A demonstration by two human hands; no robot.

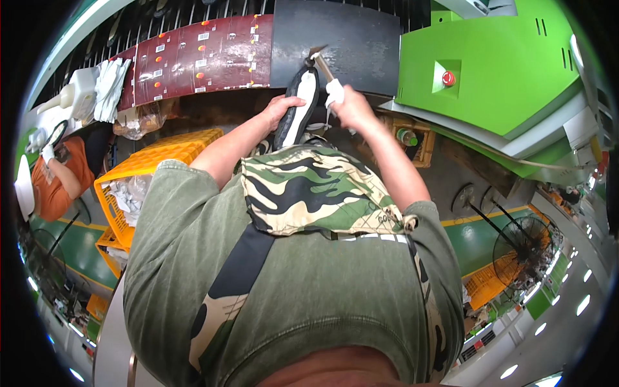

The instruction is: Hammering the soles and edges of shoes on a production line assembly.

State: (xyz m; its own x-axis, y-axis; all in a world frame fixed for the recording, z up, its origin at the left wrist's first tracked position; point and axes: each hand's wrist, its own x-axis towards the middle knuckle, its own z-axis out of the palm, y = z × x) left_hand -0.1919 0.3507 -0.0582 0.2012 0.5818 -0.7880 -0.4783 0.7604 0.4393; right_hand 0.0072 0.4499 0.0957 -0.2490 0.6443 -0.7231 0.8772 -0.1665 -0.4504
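Observation:
In front of my apron, my left hand [281, 108] is closed on the side of a black shoe [302, 106], its white underside turned up. The shoe stands lengthwise, its far end pointing at the dark panel and its near end against my apron. My right hand [352, 108] grips a hammer [324, 67] by a handle wrapped in white. Its metal head is at the far tip of the shoe; I cannot tell whether it touches. A thin white strip hangs beside the wrapped handle.
A black sheet [358, 45] and a dark red sheet [206, 58] lie ahead. At right stands a green machine [483, 71] with a red button [448, 79]. Left are white gloves [111, 90], yellow crates [161, 151] and a person in orange [61, 174]. A bottle [407, 137] sits below right.

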